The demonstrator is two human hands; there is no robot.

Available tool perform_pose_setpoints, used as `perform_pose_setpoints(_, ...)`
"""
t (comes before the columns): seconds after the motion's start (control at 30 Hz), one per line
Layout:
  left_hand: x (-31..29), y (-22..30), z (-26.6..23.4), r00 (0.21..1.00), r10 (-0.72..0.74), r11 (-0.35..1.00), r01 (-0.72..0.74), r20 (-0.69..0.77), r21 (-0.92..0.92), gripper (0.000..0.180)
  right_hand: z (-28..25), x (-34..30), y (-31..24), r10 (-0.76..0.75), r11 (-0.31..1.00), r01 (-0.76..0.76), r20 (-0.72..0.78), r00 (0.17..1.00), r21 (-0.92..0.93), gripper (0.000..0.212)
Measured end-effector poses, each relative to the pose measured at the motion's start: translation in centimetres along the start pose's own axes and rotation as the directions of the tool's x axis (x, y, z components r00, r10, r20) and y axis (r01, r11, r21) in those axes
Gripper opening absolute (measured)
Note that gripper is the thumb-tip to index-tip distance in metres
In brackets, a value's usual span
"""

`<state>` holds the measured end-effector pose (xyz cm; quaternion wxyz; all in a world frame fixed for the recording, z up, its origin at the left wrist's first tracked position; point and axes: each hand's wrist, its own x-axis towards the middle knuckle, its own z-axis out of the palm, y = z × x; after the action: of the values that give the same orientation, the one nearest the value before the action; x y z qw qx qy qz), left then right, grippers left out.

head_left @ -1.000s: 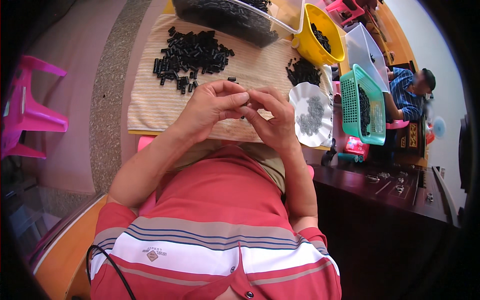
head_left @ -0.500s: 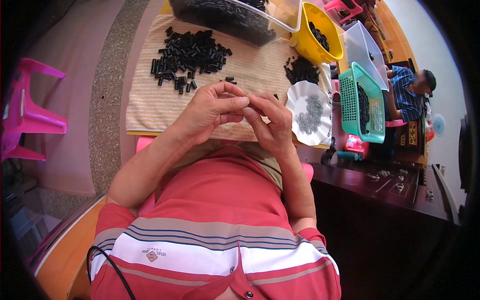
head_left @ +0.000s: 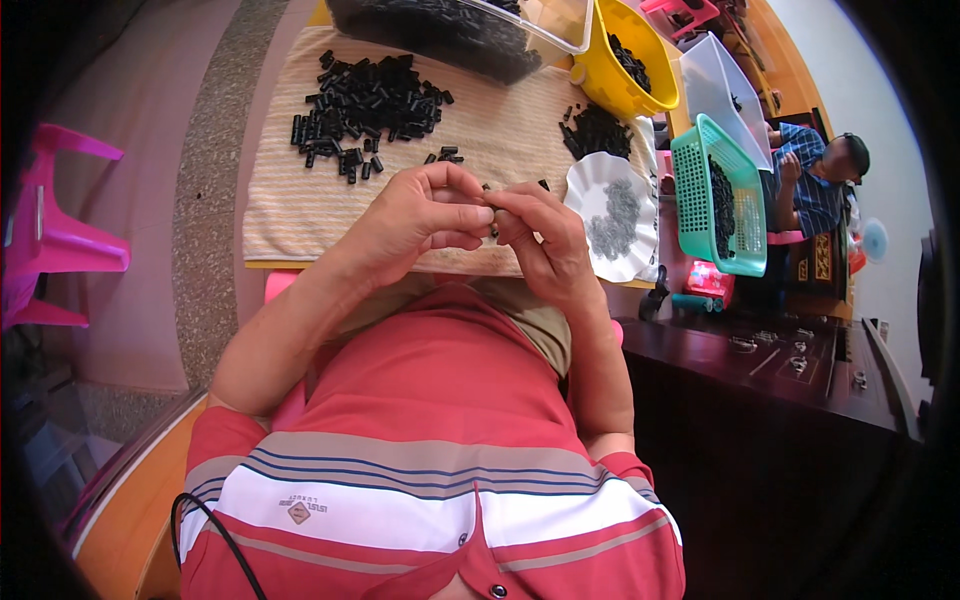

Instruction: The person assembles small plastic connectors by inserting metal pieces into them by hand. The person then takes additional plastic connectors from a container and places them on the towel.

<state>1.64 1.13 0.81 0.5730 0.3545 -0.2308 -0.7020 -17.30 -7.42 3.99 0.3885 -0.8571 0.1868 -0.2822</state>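
- At the left of the frame, a pink plastic stool (head_left: 75,235) stands on the floor, well apart from your hands.
- In the upper left of centre, a loose heap of short black cylinders (head_left: 365,105) lies on the striped towel (head_left: 275,215) that covers your worktop.
- Your left hand (head_left: 425,215) is at the centre; its grip is closed, thumb and fingertips brought together.
- At the top, just beyond the heap, sits a clear plastic bin (head_left: 560,35) of black pieces.
- Between your fingertips, over the towel's near part, is the small dark piece (head_left: 494,229), mostly hidden. The step in hand looks like fine fingertip work on it, perhaps fitting or adjusting; the next move seems to call for a steady left pinch and small right-hand motions.
- Your right hand (head_left: 550,240) meets it from the other side, its grip closed around the same piece, as far as the view shows.
- Right of centre come a smaller black heap (head_left: 596,132), a yellow tub (head_left: 598,80) and a scalloped white dish (head_left: 580,180) holding tiny clear pieces (head_left: 613,222), near your right hand.
- Farther right stands a mint-green basket (head_left: 692,200).
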Motion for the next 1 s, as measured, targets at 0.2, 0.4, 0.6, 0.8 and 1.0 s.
perform_pose_setpoints(0.2,-0.3,-0.2,0.7,0.999,-0.026,1.0,0.026,0.023,0.002,0.026,-3.1,-1.0,0.1,0.111,0.972,-0.117,-0.044,0.993,-0.202,0.016)
perform_pose_setpoints(0.4,-0.1,-0.4,0.7,1.0,-0.002,1.0,0.002,0.028,0.0,0.026,-8.7,-2.5,2.6,0.283,0.746,-0.284,-0.099,0.954,-0.602,0.021)
perform_pose_setpoints(0.6,0.1,-0.8,0.4,0.999,0.002,0.999,-0.004,0.054,0.036,0.027,-8.8,-2.8,3.0,0.378,0.563,-0.256,-0.031,0.925,-0.786,0.022)
perform_pose_setpoints(0.8,0.0,-0.7,0.6,0.999,0.013,0.999,-0.014,0.05,0.035,0.023,-8.6,-2.5,4.0,0.426,0.52,-0.248,-0.004,0.905,-0.817,0.02)
perform_pose_setpoints(1.0,0.0,-0.7,0.6,0.999,0.015,1.0,-0.017,0.043,0.026,0.023,-8.6,-2.2,4.4,0.454,0.529,-0.28,-0.011,0.891,-0.801,0.016)
